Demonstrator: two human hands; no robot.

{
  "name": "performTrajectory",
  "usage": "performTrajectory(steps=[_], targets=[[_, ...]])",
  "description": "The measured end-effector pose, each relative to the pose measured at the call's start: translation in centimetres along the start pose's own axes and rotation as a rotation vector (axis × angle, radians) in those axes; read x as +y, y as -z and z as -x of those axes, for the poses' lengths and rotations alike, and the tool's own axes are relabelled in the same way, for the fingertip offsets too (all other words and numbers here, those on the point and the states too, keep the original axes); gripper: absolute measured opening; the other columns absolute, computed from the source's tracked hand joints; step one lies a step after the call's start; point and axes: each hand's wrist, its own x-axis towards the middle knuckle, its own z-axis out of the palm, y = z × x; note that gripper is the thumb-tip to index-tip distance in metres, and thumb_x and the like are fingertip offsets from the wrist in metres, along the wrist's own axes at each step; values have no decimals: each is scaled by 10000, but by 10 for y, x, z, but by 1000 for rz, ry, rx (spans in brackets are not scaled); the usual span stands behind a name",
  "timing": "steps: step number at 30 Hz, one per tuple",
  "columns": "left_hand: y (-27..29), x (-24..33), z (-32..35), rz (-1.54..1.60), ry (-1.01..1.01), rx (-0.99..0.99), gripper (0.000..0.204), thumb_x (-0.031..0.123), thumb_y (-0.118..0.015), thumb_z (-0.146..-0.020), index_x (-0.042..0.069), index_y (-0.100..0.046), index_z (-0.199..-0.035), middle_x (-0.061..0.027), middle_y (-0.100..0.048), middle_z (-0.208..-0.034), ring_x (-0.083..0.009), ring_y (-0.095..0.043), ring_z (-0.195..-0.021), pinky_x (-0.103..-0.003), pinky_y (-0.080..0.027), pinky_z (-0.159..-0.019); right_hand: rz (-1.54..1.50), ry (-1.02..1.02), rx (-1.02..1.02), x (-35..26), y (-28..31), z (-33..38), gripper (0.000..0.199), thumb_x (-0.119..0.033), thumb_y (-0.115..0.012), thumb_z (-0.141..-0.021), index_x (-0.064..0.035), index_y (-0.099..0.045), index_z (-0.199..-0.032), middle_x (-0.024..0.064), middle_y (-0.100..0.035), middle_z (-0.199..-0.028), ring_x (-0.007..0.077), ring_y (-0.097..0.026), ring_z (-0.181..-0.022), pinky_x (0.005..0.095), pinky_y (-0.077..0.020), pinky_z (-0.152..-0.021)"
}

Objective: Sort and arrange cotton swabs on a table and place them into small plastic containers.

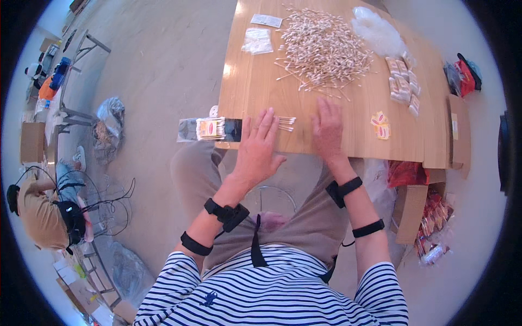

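Right now your left hand (256, 151) lies flat and open at the near edge of the bench (255, 81), fingers spread and pointing away from you, closed on nothing. Its fingertips reach a small row of cotton swabs (286, 123) laid side by side, so the flat palm looks placed to keep that little batch lined up rather than to pinch it. Your right hand (328, 130) rests palm down just beside, also open, fingers together, with no swab gripped that can be seen; whether any lie under it is hidden.

Farther up the bench, well apart from both hands, sits the big loose heap of cotton swabs (323, 49), spilling toward you, which puts the supply straight ahead of your reach. Just left of your left hand, at the bench edge, a filled packet of swabs (211, 129) lies on a dark sheet that overhangs the edge. Finished small packets (403, 81) are stacked to the right, near a pair of labels (381, 125). Empty clear bags (258, 41) wait at the far left, and a crumpled plastic bag (378, 31) lies beyond the heap.
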Motion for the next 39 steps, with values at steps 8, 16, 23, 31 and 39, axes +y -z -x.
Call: performTrajectory(steps=[8, 16, 23, 31, 39], targets=[[-34, 13, -12, -67, -12, -39, 1140, 334, -890, -640, -23, -299, -1548, -177, -249, -1645, -340, -217, -1535, -543, -160, -1248, 156, -191, -21, 55, 1, -38, 216, -63, -637, -839, -16, -646, -1049, 187, -588, -1014, 382, -566, -1028, 486, -480, -889], [-42, 10, -7, -90, 8, -47, 1150, 345, -885, -638, -6, -288, -1557, -172, -243, -1649, -336, -211, -1538, -549, -154, -1244, -141, -111, -206, 3, -17, -29, 43, -57, -622, -860, -53, -641, -898, 173, -592, -956, 385, -603, -958, 486, -512, -806], [-40, 9, -6, -16, -3, -6, 1096, 326, -874, -659, -4, -319, -1545, -176, -250, -1646, -340, -212, -1539, -554, -126, -1246, -251, -134, -122, -9, -27, -34, 69, -74, -642, -843, -38, -632, -901, 161, -614, -948, 372, -634, -872, 473, -521, -767], [-29, 3, 20, 56, 33, 188, 787, 276, -860, -685, 18, -554, -1363, -192, -450, -1458, -380, -375, -1414, -587, -224, -1188, -402, -294, -159, 1, -21, -30, 78, -93, -696, -821, -29, -660, -846, 133, -625, -845, 303, -647, -756, 417, -519, -696], [-27, 9, 9, 41, -17, 219, 743, 277, -857, -687, 21, -582, -1328, -170, -513, -1176, -370, -482, -1146, -578, -301, -1115, -445, -309, -169, 1, -19, -31, 117, -120, -743, -800, -37, -666, -829, 108, -628, -820, 239, -648, -733, 380, -528, -678]])
